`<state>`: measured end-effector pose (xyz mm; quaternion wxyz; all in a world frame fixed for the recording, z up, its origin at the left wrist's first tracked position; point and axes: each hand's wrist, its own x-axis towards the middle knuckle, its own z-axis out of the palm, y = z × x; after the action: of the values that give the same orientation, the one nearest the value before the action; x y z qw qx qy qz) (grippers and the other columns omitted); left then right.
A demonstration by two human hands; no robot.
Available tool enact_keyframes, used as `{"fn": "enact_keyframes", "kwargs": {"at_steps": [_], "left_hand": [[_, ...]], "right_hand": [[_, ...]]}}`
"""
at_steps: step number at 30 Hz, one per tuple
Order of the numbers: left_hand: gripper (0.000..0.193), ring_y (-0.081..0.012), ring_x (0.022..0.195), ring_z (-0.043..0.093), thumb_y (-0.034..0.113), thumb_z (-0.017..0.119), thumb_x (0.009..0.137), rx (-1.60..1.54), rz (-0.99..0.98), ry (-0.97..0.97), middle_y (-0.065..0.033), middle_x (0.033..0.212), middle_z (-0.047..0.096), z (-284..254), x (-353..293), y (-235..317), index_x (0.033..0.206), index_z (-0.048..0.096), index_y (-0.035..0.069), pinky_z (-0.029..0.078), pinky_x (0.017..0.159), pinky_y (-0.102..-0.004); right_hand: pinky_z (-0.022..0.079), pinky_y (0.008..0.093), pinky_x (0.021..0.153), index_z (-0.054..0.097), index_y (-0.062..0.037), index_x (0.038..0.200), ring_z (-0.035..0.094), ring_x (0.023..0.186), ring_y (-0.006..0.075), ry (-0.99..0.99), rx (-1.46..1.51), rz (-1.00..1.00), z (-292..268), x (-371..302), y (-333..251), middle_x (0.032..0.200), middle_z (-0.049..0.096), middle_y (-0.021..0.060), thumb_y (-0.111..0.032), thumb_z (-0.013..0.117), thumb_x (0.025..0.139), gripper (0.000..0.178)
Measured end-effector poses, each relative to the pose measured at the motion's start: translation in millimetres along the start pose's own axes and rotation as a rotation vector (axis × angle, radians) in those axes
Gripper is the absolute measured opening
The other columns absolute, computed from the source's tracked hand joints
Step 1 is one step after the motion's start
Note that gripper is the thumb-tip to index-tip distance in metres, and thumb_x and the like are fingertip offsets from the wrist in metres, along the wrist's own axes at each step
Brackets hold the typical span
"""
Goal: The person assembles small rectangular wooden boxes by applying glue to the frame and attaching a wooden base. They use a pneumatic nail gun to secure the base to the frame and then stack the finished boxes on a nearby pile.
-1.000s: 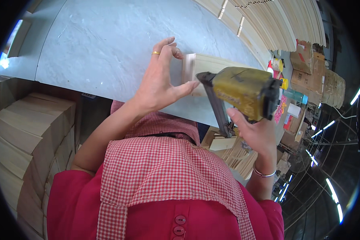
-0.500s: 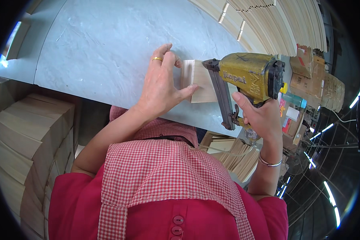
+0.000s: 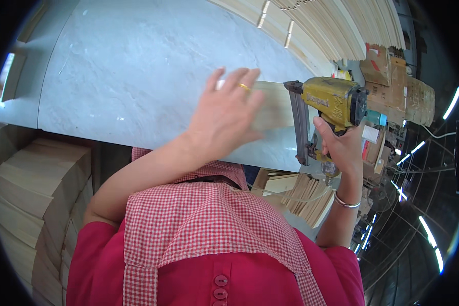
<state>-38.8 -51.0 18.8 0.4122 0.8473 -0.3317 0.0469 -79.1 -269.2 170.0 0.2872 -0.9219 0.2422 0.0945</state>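
My right hand grips the handle of a yellow and black pneumatic staple gun. Its dark nose and long magazine point left, beside the pale wooden piece on the table. Over the left part of that wood is my left hand, smeared by motion, with its fingers apart and a gold ring on one of them. The hand hides much of the piece. Whether the fingers touch the wood, I cannot tell.
The pale marbled tabletop spans the work area. Thin wooden boards stand stacked at the far right, with cardboard boxes beyond. Wooden pieces are piled at lower left, and more slats lie below the table's front edge.
My left hand has shifted right, across the wooden piece, and blurs. The staple gun has moved a little right in my right hand. The wooden piece appears farther right.
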Motion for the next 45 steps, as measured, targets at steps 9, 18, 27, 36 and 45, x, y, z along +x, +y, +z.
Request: {"fn": "enact_keyframes", "kwargs": {"at_steps": [9, 18, 27, 36, 45], "left_hand": [[0.062, -0.037, 0.128, 0.048, 0.03, 0.088, 0.064, 0.222, 0.037, -0.256, -0.0229, 0.136, 0.053, 44, 32, 15, 0.116, 0.063, 0.005, 0.035, 0.112, -0.0551], [0.061, -0.0366, 0.128, 0.047, 0.032, 0.087, 0.063, 0.202, 0.018, -0.311, -0.0223, 0.136, 0.053, 39, 38, 15, 0.114, 0.065, 0.006, 0.036, 0.111, -0.0552], [0.058, -0.0369, 0.127, 0.047, 0.032, 0.087, 0.064, 0.193, 0.023, -0.285, -0.021, 0.134, 0.053, 39, 38, 15, 0.111, 0.066, 0.006, 0.036, 0.11, -0.0563], [0.059, -0.0369, 0.125, 0.048, 0.032, 0.087, 0.064, 0.186, 0.034, -0.275, -0.0209, 0.133, 0.054, 37, 35, 15, 0.111, 0.066, 0.006, 0.037, 0.11, -0.0552], [0.06, -0.0329, 0.119, 0.057, 0.032, 0.083, 0.073, -0.201, -0.261, -0.223, -0.0174, 0.13, 0.06, -11, 30, 13, 0.125, 0.063, 0.009, 0.046, 0.103, -0.0475]], "right_hand": [[0.043, 0.0243, 0.045, 0.068, 0.0007, 0.101, 0.052, 0.049, 0.0065, -0.054, -0.019, 0.031, -9, 9, 11, 0.066, 0.059, -0.0015, -0.029, 0.081, 0.09, 0.034], [0.043, 0.0244, 0.044, 0.068, 0.0008, 0.104, 0.051, 0.05, 0.006, -0.097, -0.008, 0.025, -10, 18, 15, 0.067, 0.059, -0.0015, -0.023, 0.081, 0.09, 0.031], [0.042, 0.0242, 0.043, 0.068, 0.0012, 0.105, 0.052, 0.051, 0.0057, -0.092, -0.013, 0.061, -11, 20, 7, 0.07, 0.061, -0.0012, -0.019, 0.08, 0.089, 0.028], [0.043, 0.0258, 0.045, 0.069, 0.0019, 0.104, 0.055, 0.052, 0.0073, -0.073, -0.073, -0.14, -16, 28, 28, 0.074, 0.064, 0.0001, -0.021, 0.082, 0.089, 0.03], [0.05, 0.0268, 0.062, 0.066, 0.0, 0.12, 0.059, 0.07, 0.0077, 0.411, 0.074, 0.139, -47, -11, 100, 0.084, 0.065, -0.0005, -0.026, 0.078, 0.092, 0.04]]}}
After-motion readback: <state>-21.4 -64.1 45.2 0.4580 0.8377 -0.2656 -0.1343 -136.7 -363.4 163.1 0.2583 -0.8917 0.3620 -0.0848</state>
